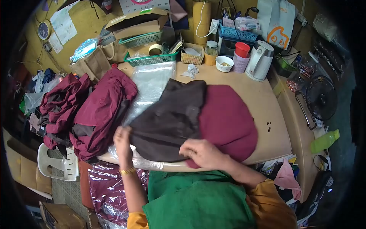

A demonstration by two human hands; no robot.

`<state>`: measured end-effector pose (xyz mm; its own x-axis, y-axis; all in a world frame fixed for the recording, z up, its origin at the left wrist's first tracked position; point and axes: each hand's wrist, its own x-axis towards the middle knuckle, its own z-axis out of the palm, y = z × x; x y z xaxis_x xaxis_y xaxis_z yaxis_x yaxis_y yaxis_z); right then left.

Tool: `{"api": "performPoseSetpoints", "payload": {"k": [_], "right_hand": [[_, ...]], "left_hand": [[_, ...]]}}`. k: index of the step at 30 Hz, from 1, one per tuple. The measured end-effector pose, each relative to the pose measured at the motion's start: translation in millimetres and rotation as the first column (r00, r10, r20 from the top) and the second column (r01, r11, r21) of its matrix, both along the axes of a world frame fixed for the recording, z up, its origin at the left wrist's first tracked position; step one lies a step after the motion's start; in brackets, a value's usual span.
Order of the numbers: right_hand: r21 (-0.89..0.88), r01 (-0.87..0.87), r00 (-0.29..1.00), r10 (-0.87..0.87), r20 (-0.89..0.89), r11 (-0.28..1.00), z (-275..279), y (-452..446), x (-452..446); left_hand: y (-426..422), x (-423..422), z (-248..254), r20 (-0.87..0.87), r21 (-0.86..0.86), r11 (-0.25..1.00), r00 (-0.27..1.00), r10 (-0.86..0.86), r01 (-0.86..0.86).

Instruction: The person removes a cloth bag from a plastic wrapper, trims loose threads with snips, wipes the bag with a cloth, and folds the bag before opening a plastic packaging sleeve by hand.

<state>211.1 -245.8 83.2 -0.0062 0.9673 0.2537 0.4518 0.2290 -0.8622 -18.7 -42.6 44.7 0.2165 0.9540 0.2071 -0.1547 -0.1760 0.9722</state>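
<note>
A garment lies spread on the tan table, its dark part (167,118) on the left and its maroon part (228,122) on the right. My left hand (122,142) is closed on the left edge of the dark part. The fingers of my right hand (204,152) are bent together over the dark cloth near the front edge; motion blur hides whether they pinch it. Clear plastic sheets (152,82) lie partly under the garment. Maroon and dark garments (103,107) are heaped to the left.
Behind the garment stand a green basket (152,60), a jar (211,53), a white bowl (224,63) and an electric kettle (260,61). A green bottle (325,141) and a fan (321,97) are at the right. A white plastic chair (57,162) stands at the left.
</note>
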Motion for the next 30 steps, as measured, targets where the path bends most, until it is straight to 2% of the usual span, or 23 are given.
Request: {"api": "performPoseSetpoints", "payload": {"k": [1, 2, 3, 4, 5, 6, 7, 8, 9, 11, 12, 14, 17, 19, 21, 22, 24, 25, 26, 27, 28, 30], "right_hand": [[0.03, 0.071, 0.995, -0.069, -0.077, 0.997, 11.7, 2.5, 6.7], [0.111, 0.144, 0.985, -0.131, -0.117, 0.983, 24.8, 4.6, 14.2], [0.189, 0.218, 0.969, -0.188, -0.162, 0.958, 38.1, 6.0, 21.7], [0.217, 0.298, 0.944, -0.253, -0.211, 0.93, 50.6, 5.9, 28.5], [0.239, 0.375, 0.913, -0.312, -0.263, 0.896, 58.8, 6.4, 36.2], [0.266, 0.441, 0.891, -0.383, -0.244, 0.857, 61.3, 8.6, 45.4], [0.294, 0.501, 0.864, -0.45, -0.226, 0.814, 63.0, 10.1, 55.5], [0.259, 0.545, 0.839, -0.522, -0.156, 0.798, 61.7, 12.1, 67.3], [0.313, 0.578, 0.804, -0.592, -0.057, 0.754, 54.4, 18.0, 78.9], [0.153, 0.619, 0.782, -0.622, -0.032, 0.77, 22.4, 27.5, 113.8], [0.151, 0.628, 0.775, -0.631, -0.03, 0.764, 4.3, 33.0, 130.3], [0.132, 0.626, 0.776, -0.595, -0.211, 0.769, -19.3, 36.8, 150.8], [0.121, 0.665, 0.734, -0.615, -0.289, 0.737, -25.6, 42.7, 129.6], [0.047, 0.453, 0.89, -0.45, -0.071, 0.89, -10.0, 40.1, 90.2], [0.135, 0.388, 0.855, -0.411, 0.317, 0.912, -5.1, 44.6, 52.2], [0.134, 0.39, 0.855, -0.413, 0.315, 0.911, -19.3, 49.1, 53.7], [0.194, 0.248, 0.793, -0.314, 0.521, 0.949, -70.4, 72.0, 67.4], [0.228, 0.375, 0.81, -0.437, 0.392, 0.899, -75.4, 81.5, 78.7], [0.208, 0.524, 0.825, -0.553, 0.113, 0.826, -79.0, 89.6, 95.1], [0.205, 0.648, 0.752, -0.659, -0.017, 0.734, -79.9, 95.3, 116.3], [0.235, 0.732, 0.662, -0.749, -0.022, 0.64, -74.5, 93.3, 136.0], [0.055, 0.83, 0.555, -0.813, -0.176, 0.555, -79.8, 88.0, 174.0]], "left_hand": [[-6.1, 12.4, 44.0, 0.149, -0.041, 0.995, 0.984, 0.095, -0.089], [1.0, 16.1, 51.6, 0.251, -0.018, 0.991, 0.959, 0.132, -0.132], [-15.8, 33.1, 78.3, 0.182, 0.108, 0.994, 0.983, 0.01, -0.03], [-35.5, 47.1, 89.5, -0.073, 0.299, 0.95, 0.994, -0.077, 0.096], [-60.5, 60.3, 86.9, -0.372, 0.376, 0.857, 0.904, -0.209, 0.353], [-85.5, 73.5, 84.3, -0.642, 0.413, 0.665, 0.717, -0.271, 0.622], [-110.6, 86.7, 81.6, -0.801, 0.39, 0.429, 0.53, -0.279, 0.815], [-127.9, 91.7, 58.0, -0.873, 0.274, 0.336, 0.379, -0.307, 0.901], [-135.4, 91.7, 28.3, -0.912, 0.121, 0.296, 0.224, -0.344, 0.948], [-139.6, 85.6, -3.6, -0.915, 0.154, 0.284, 0.245, -0.322, 0.946], [-142.0, 83.0, -4.7, -0.913, 0.153, 0.274, 0.242, -0.328, 0.95], [-145.8, 75.2, -4.6, -0.937, 0.135, 0.273, 0.213, -0.276, 0.952], [-146.5, 71.4, -8.7, -0.934, 0.141, 0.273, 0.219, -0.283, 0.952], [-145.7, 72.3, -7.4, -0.936, 0.125, 0.267, 0.202, -0.287, 0.956], [-146.3, 71.6, -6.7, -0.94, 0.111, 0.256, 0.185, -0.287, 0.96], [-147.6, 71.5, -6.5, -0.947, 0.114, 0.255, 0.183, -0.265, 0.96], [-147.7, 69.4, -7.1, -0.953, 0.127, 0.249, 0.187, -0.238, 0.96], [-148.6, 64.4, -10.2, -0.943, 0.121, 0.25, 0.189, -0.272, 0.961], [-148.8, 60.6, -13.5, -0.932, 0.117, 0.254, 0.195, -0.307, 0.96], [-148.8, 55.8, -18.4, -0.93, 0.122, 0.258, 0.202, -0.308, 0.958], [-148.7, 49.7, -24.5, -0.913, 0.13, 0.274, 0.223, -0.342, 0.953], [-149.4, 45.2, -29.1, -0.894, 0.133, 0.284, 0.239, -0.379, 0.95]]}}
